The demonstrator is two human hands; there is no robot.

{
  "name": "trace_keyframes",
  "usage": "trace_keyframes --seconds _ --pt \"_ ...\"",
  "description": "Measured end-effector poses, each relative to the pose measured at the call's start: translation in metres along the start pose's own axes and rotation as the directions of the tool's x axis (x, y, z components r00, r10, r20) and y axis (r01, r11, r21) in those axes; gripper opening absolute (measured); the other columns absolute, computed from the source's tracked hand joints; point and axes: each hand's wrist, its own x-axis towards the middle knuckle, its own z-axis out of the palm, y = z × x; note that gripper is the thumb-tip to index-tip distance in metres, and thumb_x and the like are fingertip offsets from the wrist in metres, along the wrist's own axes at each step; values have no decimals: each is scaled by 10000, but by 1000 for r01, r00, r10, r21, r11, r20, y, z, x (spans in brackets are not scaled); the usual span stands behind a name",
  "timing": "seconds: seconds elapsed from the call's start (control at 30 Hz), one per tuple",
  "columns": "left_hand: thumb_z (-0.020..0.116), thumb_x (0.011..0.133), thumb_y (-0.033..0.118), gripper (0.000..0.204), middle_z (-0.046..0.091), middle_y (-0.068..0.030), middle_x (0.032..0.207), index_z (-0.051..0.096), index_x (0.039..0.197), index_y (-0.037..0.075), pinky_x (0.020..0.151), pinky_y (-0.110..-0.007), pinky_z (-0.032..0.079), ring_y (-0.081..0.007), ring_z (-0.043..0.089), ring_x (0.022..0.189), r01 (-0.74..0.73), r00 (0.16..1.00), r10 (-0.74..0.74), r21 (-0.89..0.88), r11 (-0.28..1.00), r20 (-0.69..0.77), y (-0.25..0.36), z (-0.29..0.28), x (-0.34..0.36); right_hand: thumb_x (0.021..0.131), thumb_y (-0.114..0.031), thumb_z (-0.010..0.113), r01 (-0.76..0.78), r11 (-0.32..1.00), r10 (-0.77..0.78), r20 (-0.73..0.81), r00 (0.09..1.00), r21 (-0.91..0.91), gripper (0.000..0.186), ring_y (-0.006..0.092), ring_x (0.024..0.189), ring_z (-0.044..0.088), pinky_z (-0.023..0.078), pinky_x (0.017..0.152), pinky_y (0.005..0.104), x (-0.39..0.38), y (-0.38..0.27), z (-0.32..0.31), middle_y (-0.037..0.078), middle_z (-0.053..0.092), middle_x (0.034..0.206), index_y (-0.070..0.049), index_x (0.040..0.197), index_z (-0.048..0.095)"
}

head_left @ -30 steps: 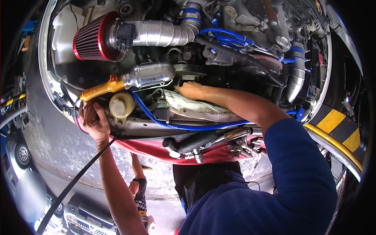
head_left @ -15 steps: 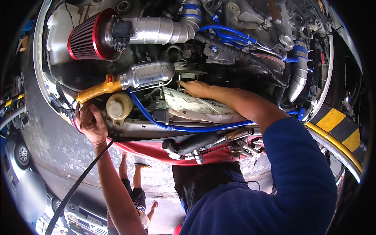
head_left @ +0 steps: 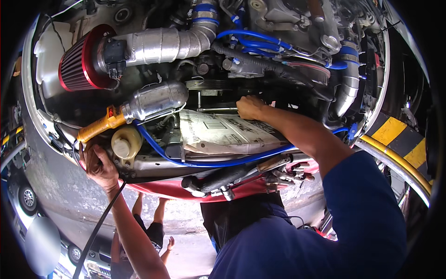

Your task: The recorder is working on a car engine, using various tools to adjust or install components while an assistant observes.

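The right hand (head_left: 251, 108), its fingers curled together in a fist, grips the right end of a slim silver metal bar tool (head_left: 219, 109), which reaches leftward from the fist to a short upright piece at its far end. Beyond that end is a dark grooved pulley (head_left: 211, 84); just below the fist, toward the person, lies a pale printed cardboard sheet (head_left: 223, 135). Well to the left of this grip, the left hand (head_left: 100, 168) has its fingers bent at the butt of a work lamp with a yellow handle and silver metal head (head_left: 132, 109); whether they pinch it I cannot tell. The lamp slants up and rightward from those fingers, its head short of the tool. Just right of the left hand sits a cream capped reservoir (head_left: 125, 142), and a bright blue hose (head_left: 218, 163) bends below the cardboard sheet, nearer the person than the right fist.
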Motion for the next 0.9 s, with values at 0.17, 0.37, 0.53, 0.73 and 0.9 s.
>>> trace_keyframes --seconds 0.17,0.37,0.53,0.73,0.9 --pt "476 1038 121 288 734 -149 989 701 984 -50 1101 -527 414 -333 678 985 -26 999 24 37 999 40 3 -12 -3 844 -185 600 77 997 -77 -75 994 -4 284 437 867 720 587 815 481 8 -1 17 274 718 936 50 893 753" --pt "501 967 43 245 689 -124 848 642 780 -29 1102 -528 415 -302 661 903 -27 999 28 37 999 -29 12 1 2 856 -213 606 98 995 -98 -85 992 2 278 438 901 712 577 831 497 11 16 28 284 711 931 20 868 756" --pt "508 970 47 247 697 -124 872 649 777 -17 1099 -503 412 -291 665 907 -57 996 58 21 998 -66 16 -1 9 954 -298 579 137 989 -142 -100 985 -57 384 443 943 697 565 852 508 11 10 18 291 702 996 20 1153 661" --pt "521 978 84 275 701 -126 860 653 755 -8 1096 -485 406 -283 670 910 -53 994 57 46 998 -89 9 -1 6 1021 -310 515 212 976 -213 -23 977 -43 355 430 1023 677 547 885 525 -11 -25 -15 267 698 1042 -13 1195 603" --pt "524 982 94 273 706 -126 868 663 771 -10 1093 -480 408 -284 671 912 -47 994 51 45 998 -92 8 1 4 1032 -335 495 225 974 -226 -57 972 -34 363 430 985 688 551 869 527 -11 -16 -12 253 709 977 -31 1195 608"
